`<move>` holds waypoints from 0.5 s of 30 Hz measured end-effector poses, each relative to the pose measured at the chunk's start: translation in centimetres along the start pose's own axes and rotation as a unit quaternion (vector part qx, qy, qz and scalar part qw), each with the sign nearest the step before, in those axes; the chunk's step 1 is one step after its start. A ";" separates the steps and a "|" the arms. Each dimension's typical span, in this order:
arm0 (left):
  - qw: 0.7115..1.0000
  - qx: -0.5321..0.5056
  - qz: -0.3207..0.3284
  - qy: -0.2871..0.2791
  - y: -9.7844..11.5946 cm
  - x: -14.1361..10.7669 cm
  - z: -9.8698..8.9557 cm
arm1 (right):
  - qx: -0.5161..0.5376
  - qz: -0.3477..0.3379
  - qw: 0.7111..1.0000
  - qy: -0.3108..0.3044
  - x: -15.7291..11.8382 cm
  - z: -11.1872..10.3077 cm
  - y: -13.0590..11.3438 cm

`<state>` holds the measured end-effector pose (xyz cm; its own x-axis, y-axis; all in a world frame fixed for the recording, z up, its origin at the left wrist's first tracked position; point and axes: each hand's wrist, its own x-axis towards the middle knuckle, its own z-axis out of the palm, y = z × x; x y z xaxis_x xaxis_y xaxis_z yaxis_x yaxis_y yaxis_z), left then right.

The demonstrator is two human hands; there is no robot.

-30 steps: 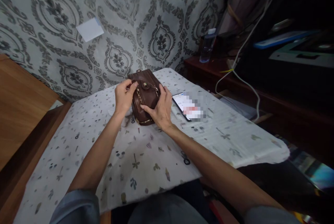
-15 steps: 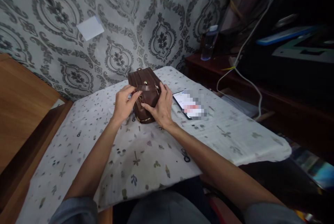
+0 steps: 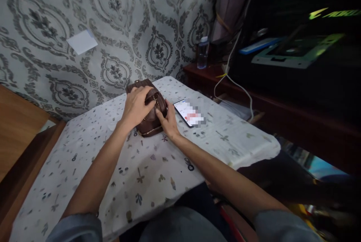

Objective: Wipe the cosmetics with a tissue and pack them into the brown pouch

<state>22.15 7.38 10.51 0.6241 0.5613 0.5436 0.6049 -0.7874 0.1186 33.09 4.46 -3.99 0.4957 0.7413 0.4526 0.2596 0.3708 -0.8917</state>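
A brown leather bag point(image 3: 149, 124) with zips and metal studs rests on the cloth-covered table point(image 3: 158, 170). My left hand point(image 3: 137, 107) lies over the bag's top and left side, its fingers curled round the upper part and the thumb near a zip. At the bag's right side, my right hand point(image 3: 170, 121) grips the edge, thumb on the front face. The right fingers are partly hidden behind the bag. Just right of this hand lies a phone point(image 3: 184, 112) with its screen lit.
A water bottle point(image 3: 202, 53) stands on a dark red desk point(image 3: 194, 71) at the back right. A white cable point(image 3: 239, 89) hangs from that desk. Patterned wallpaper with a white card point(image 3: 82, 41) is behind the table. A wooden panel point(image 3: 22, 125) borders the left.
The view has swung to the right. My left hand has moved further over the bag's top, its fingers now across the strap area. My right hand still holds the bag's right side.
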 end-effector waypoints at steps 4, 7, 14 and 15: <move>1.000 0.020 -0.015 -0.009 -0.4 1.0 1.4 | 0.041 -0.004 0.999 0.010 0.4 0.1 0.5; 1.000 0.014 -0.024 0.002 -0.9 1.2 1.9 | 0.053 -0.012 0.998 0.019 0.6 0.0 0.5; 1.000 0.022 -0.005 0.000 -1.1 0.2 1.9 | 0.044 -0.017 0.998 0.032 0.7 -0.1 0.5; 1.000 0.025 0.005 -0.002 -1.2 -0.1 1.9 | 0.047 -0.018 0.998 0.029 0.7 -0.1 0.5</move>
<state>22.34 8.74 8.79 0.6322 0.5546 0.5411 0.6223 -0.7795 0.0718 33.68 5.13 -4.14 0.5352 0.6943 0.4811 0.2005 0.4488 -0.8708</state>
